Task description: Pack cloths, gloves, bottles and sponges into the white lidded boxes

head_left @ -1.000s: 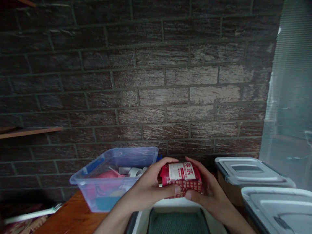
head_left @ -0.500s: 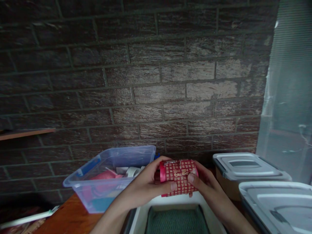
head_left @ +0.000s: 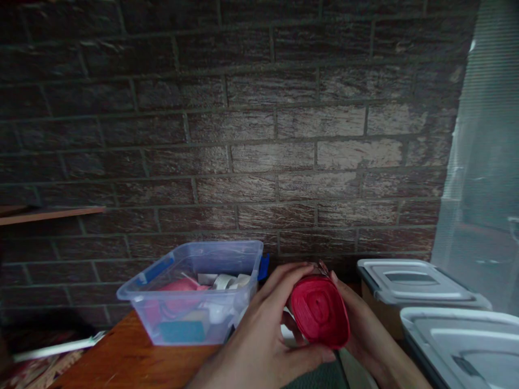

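Both of my hands hold a red roll (head_left: 320, 312) of rolled-up material, its spiral end turned toward me. My left hand (head_left: 267, 335) wraps the roll's left side, thumb under it and fingers over the top. On the roll's right side my right hand (head_left: 365, 329) cups it, fingertips showing at the top edge. The roll hovers above a white bin (head_left: 348, 367) with something dark green inside, mostly hidden by my hands.
A clear plastic tub (head_left: 194, 294) with blue latches, holding red, white and teal items, stands on a wooden table (head_left: 121, 359) at left. Two grey-lidded bins (head_left: 413, 281) (head_left: 466, 340) sit at right. A dark brick wall (head_left: 259, 135) is behind; a wooden shelf (head_left: 48, 213) juts out at left.
My hands have turned the roll from lying sideways, showing its label and then its chequered wrap, to end-on with the red spiral facing me. It sits slightly lower and more to the right.
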`<state>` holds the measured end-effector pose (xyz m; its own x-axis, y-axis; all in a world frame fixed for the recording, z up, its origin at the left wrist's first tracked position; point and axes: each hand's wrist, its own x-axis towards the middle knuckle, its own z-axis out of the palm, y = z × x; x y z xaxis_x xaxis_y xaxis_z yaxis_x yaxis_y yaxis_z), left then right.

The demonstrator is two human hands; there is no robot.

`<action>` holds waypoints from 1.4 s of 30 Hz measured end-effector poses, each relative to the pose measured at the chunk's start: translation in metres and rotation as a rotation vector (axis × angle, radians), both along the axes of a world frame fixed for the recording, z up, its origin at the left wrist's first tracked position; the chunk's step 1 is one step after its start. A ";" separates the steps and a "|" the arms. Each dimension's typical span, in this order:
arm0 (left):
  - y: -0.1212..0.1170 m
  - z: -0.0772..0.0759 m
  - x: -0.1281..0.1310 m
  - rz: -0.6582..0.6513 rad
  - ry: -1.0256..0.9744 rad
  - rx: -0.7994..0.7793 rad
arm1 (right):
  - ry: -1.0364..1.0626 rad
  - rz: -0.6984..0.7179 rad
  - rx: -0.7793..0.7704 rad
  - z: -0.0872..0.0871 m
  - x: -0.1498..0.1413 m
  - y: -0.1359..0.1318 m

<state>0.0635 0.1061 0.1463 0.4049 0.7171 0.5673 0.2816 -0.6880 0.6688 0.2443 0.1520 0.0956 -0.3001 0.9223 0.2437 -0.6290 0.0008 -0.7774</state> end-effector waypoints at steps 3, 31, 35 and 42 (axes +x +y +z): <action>0.003 -0.004 0.002 -0.038 -0.049 -0.046 | -0.011 0.022 -0.006 0.000 -0.001 -0.002; 0.034 -0.010 -0.006 -0.100 -0.004 -0.097 | -0.644 -0.763 0.943 -0.010 0.011 -0.015; 0.035 -0.009 -0.008 -0.074 0.021 -0.068 | -0.691 -0.769 0.990 -0.011 0.012 -0.017; 0.027 0.004 -0.013 -0.174 -0.012 -0.216 | -0.504 -0.592 0.609 -0.005 0.010 -0.009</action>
